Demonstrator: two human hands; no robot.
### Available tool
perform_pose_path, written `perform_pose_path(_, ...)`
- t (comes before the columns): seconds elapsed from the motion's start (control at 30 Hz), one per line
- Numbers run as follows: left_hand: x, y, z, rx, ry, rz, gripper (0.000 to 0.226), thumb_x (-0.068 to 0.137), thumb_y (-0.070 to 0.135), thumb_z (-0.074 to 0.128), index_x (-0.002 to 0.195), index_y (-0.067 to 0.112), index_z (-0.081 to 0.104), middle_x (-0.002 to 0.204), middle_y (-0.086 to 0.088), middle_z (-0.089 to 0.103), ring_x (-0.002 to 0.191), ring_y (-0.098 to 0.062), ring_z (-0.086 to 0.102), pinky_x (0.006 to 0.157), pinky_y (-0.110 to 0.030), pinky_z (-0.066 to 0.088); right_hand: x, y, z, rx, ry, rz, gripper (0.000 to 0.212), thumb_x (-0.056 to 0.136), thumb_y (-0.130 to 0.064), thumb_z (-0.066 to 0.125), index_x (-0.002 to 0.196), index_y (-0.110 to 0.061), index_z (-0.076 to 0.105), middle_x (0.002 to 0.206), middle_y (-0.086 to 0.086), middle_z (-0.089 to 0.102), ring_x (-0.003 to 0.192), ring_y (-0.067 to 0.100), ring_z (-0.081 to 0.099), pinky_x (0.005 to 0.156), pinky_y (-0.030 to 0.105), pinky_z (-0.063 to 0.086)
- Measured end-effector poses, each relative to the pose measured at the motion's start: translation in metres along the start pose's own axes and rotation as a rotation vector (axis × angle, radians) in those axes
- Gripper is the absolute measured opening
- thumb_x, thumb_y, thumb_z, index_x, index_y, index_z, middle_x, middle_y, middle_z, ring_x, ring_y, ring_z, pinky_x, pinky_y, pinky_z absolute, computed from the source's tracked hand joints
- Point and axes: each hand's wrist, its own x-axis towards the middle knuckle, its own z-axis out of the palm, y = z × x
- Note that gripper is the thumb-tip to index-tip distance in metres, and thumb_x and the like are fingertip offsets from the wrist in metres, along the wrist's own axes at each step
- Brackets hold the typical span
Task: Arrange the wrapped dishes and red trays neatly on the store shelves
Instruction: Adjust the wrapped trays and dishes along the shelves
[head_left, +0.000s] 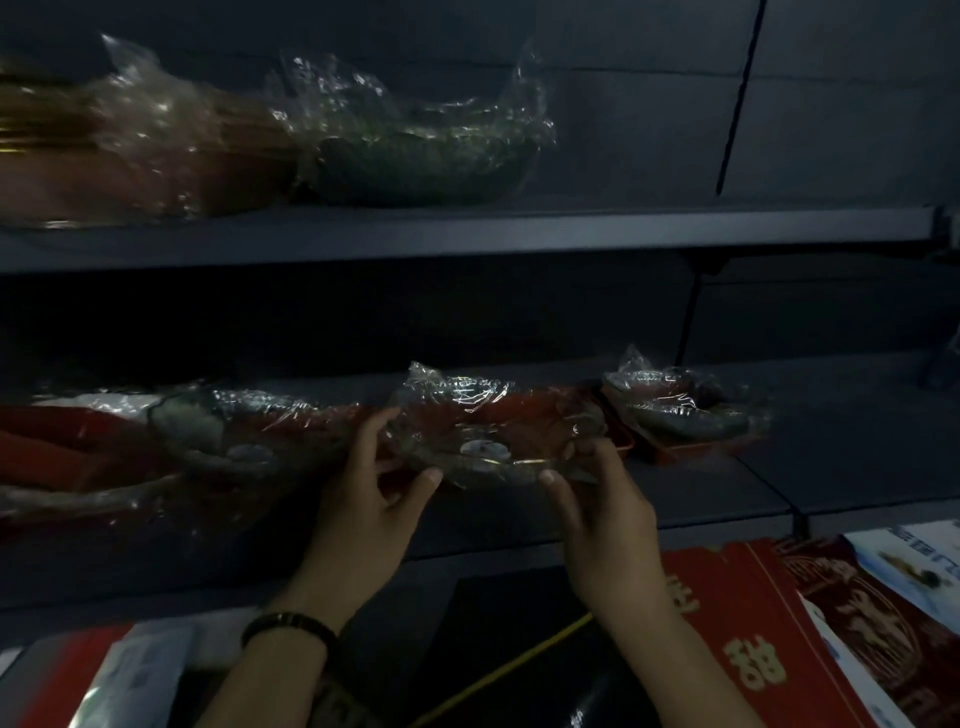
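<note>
Gripping a clear, scalloped glass dish (488, 447) in crinkled plastic wrap, both hands clamp its edges.

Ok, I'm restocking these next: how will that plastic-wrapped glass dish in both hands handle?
The wrapped glass dish looks rigid and probably fragile, being clear glass. Its crinkled film is glossy, so it may slip; the left hand and right hand grip opposite rims. It is shallow and wide, so it is unlikely to tip once set flat.

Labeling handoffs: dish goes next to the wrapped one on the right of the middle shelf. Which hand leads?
Probably right. The right hand grips the dish on the side facing the wrapped dish on a red tray; the left hand holds the far edge.
</note>
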Motion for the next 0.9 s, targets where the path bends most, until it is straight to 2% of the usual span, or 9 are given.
perform_pose_path(0.17, -0.029, 0.025, -0.015, 0.015, 0.039, 0.035, 0.053, 0.097, 0.027, 0.075, 0.136, 0.050, 0.048, 0.116, 0.027, 0.061, 0.109, 0.001, 0.068, 0.091, -0.018, 0.055, -0.010, -0.042, -0.021, 0.064, -0.018, 0.017, 0.014, 0.101, -0.040, 0.065, 0.113, -0.042, 0.058, 0.108, -0.018, 0.070, 0.101, -0.004, 0.064, 0.079, 0.007, 0.047)
perform_pose_path(0.27, -0.042, 0.046, -0.030, 0.042, 0.064, 0.108, 0.043, 0.093, 0.036, 0.077, 0.127, 0.052, 0.057, 0.128, 0.010, 0.063, 0.113, -0.002, 0.069, 0.096, -0.021, 0.059, -0.016, -0.070, -0.040, 0.105, -0.022, 0.005, 0.013, 0.099, -0.038, 0.067, 0.108, -0.045, 0.059, 0.105, -0.022, 0.070, 0.091, -0.004, 0.065, 0.072, 0.011, 0.047)
perform_pose_path(0.33, -0.052, 0.067, -0.043, 0.051, 0.081, 0.155, 0.036, 0.089, 0.044, 0.075, 0.121, 0.052, 0.061, 0.126, 0.005, 0.066, 0.109, -0.004, 0.072, 0.096, -0.024, 0.061, -0.019, -0.089, -0.056, 0.115, -0.053, -0.008, 0.018, 0.098, -0.034, 0.070, 0.108, -0.045, 0.060, 0.106, -0.030, 0.068, 0.080, -0.006, 0.065, 0.069, 0.013, 0.048)
perform_pose_path(0.47, -0.075, 0.114, -0.070, 0.076, 0.164, 0.243, 0.028, 0.087, 0.046, 0.076, 0.113, 0.051, 0.068, 0.120, 0.004, 0.063, 0.101, -0.008, 0.075, 0.095, -0.027, 0.061, -0.022, -0.126, -0.089, 0.121, -0.084, -0.005, 0.019, 0.098, -0.029, 0.072, 0.105, -0.045, 0.064, 0.100, -0.024, 0.074, 0.088, -0.001, 0.072, 0.074, 0.027, 0.059)
perform_pose_path(0.57, -0.092, 0.151, -0.086, 0.058, 0.204, 0.271, 0.032, 0.077, 0.054, 0.078, 0.108, 0.051, 0.072, 0.117, 0.001, 0.063, 0.099, -0.013, 0.077, 0.094, -0.032, 0.062, -0.023, -0.157, -0.115, 0.100, -0.062, -0.059, 0.016, 0.097, -0.037, 0.072, 0.106, -0.049, 0.066, 0.098, -0.023, 0.075, 0.090, -0.004, 0.071, 0.071, 0.014, 0.051)
perform_pose_path(0.7, -0.106, 0.198, -0.104, 0.002, 0.233, 0.300, 0.039, 0.072, 0.059, 0.079, 0.110, 0.051, 0.073, 0.120, 0.003, 0.066, 0.105, -0.015, 0.076, 0.095, -0.033, 0.062, -0.021, -0.200, -0.147, 0.114, -0.041, -0.086, 0.020, 0.093, -0.051, 0.071, 0.112, -0.052, 0.066, 0.104, -0.013, 0.078, 0.098, 0.005, 0.074, 0.082, 0.031, 0.061)
perform_pose_path(0.77, -0.110, 0.221, -0.112, 0.027, 0.250, 0.323, 0.035, 0.077, 0.057, 0.081, 0.110, 0.053, 0.072, 0.120, 0.009, 0.065, 0.105, -0.006, 0.072, 0.091, -0.024, 0.060, -0.018, -0.223, -0.160, 0.126, -0.020, -0.097, 0.022, 0.091, -0.054, 0.071, 0.113, -0.053, 0.067, 0.098, -0.009, 0.079, 0.089, 0.009, 0.076, 0.077, 0.038, 0.063)
perform_pose_path(0.83, -0.111, 0.245, -0.122, 0.062, 0.272, 0.328, 0.028, 0.081, 0.054, 0.081, 0.107, 0.055, 0.069, 0.117, 0.016, 0.063, 0.098, 0.005, 0.067, 0.078, -0.011, 0.052, -0.014, -0.245, -0.171, 0.155, -0.024, -0.111, 0.018, 0.092, -0.053, 0.072, 0.110, -0.051, 0.067, 0.089, -0.008, 0.081, 0.076, 0.014, 0.076, 0.070, 0.044, 0.064)
perform_pose_path(0.9, -0.107, 0.265, -0.136, 0.108, 0.300, 0.353, 0.033, 0.081, 0.059, 0.080, 0.111, 0.054, 0.069, 0.115, 0.014, 0.065, 0.098, 0.002, 0.067, 0.078, -0.013, 0.053, -0.006, -0.266, -0.179, 0.153, -0.034, -0.154, 0.014, 0.093, -0.050, 0.072, 0.106, -0.049, 0.067, 0.083, -0.011, 0.080, 0.075, 0.013, 0.077, 0.073, 0.046, 0.065)
